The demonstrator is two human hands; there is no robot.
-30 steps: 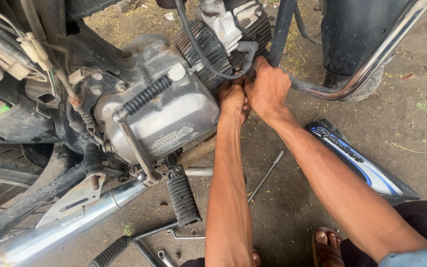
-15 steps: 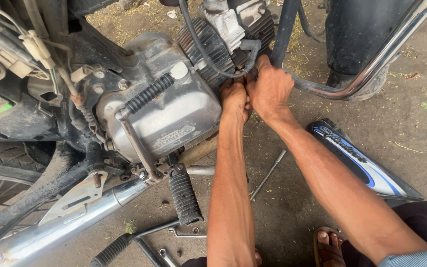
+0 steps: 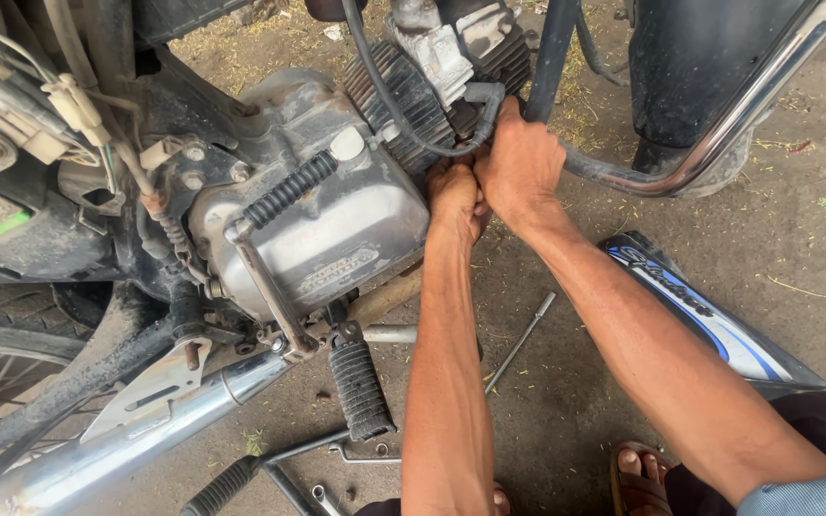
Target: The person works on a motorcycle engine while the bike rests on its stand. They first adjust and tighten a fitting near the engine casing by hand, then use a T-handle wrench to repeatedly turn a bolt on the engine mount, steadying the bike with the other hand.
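A motorcycle engine point(image 3: 327, 229) with a silver side cover and a black finned cylinder point(image 3: 403, 91) fills the upper left. Both my hands are pressed together at the front of the cylinder, beside the black frame tube point(image 3: 552, 48). My left hand point(image 3: 456, 196) is curled against the cylinder's lower edge. My right hand point(image 3: 520, 164) is closed just above it, where a black cable point(image 3: 384, 105) ends. What the fingers grip is hidden between the hands and the engine.
A chrome exhaust pipe point(image 3: 145, 430) and rubber footpeg point(image 3: 360, 387) sit low at left. A thin metal rod point(image 3: 520, 342) and spanners point(image 3: 356, 454) lie on the dirt. A blue and black side panel point(image 3: 709, 315) rests at right, under a chrome guard bar point(image 3: 719, 134).
Both hands stay at the same spot on the cylinder; the view has shifted only slightly.
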